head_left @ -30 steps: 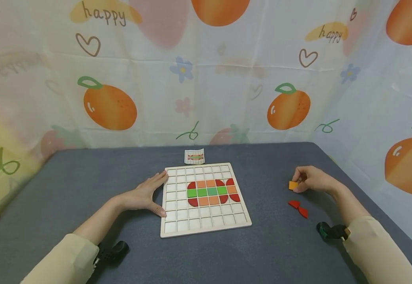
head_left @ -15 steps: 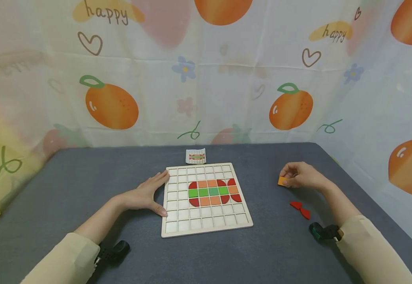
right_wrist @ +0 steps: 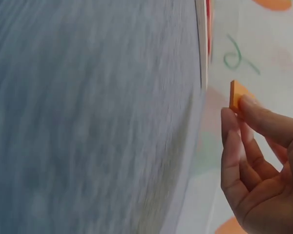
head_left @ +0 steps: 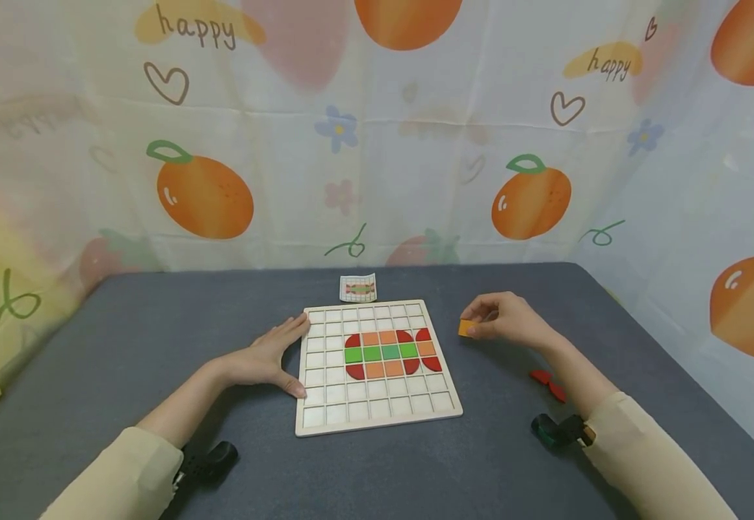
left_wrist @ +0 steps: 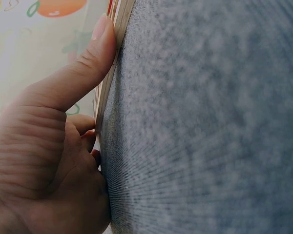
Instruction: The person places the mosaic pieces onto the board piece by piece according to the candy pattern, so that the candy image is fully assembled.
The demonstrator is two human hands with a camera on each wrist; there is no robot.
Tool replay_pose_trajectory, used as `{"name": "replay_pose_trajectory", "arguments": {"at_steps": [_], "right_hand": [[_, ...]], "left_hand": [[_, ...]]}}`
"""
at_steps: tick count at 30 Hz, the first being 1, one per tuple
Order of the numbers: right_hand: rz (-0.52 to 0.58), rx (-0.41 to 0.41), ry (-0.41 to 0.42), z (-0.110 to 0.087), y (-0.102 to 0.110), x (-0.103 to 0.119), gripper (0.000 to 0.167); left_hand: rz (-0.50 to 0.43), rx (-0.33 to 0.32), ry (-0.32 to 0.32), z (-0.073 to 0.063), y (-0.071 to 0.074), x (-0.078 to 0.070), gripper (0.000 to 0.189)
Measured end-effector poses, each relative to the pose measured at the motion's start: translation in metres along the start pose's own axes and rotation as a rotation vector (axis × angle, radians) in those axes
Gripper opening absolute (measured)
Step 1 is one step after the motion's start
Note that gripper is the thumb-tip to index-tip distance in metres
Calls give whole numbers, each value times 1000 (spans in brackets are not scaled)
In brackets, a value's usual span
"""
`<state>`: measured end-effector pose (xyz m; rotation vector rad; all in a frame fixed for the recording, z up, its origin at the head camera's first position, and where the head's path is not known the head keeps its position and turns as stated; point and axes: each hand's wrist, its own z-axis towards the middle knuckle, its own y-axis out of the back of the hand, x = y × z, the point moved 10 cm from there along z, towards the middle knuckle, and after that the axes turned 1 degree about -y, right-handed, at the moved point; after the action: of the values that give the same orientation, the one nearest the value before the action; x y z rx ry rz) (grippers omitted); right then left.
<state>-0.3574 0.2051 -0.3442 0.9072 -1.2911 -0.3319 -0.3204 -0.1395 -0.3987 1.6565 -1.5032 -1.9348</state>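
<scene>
A cream gridded board lies on the table, with green and orange squares and dark red rounded pieces forming a fish-like pattern. Along the board's left edge rests my left hand, thumb and fingers spread; the left wrist view has the thumb against that edge. My right hand pinches a yellow-orange square tile between thumb and fingertips, just right of the board's upper right side. In the right wrist view this tile is held up off the table.
Two red curved-edged pieces lie on the dark grey table, near my right forearm. A small pattern card stands behind the board. Fruit-printed cloth hangs along the back and right.
My right hand has carried the yellow-orange tile leftward from near the red pieces to close beside the board. The left hand has stayed at the board's edge.
</scene>
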Motion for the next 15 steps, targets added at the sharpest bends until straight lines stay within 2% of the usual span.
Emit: {"name": "replay_pose_trajectory", "arguments": {"at_steps": [7,15], "right_hand": [[3,-3,60,7,-23,31,20],[14,46,124,15,-56,72,17]], "left_hand": [[-3,1,0,2,-2,1,128],[7,-8,3,2,-1,3,127]]}}
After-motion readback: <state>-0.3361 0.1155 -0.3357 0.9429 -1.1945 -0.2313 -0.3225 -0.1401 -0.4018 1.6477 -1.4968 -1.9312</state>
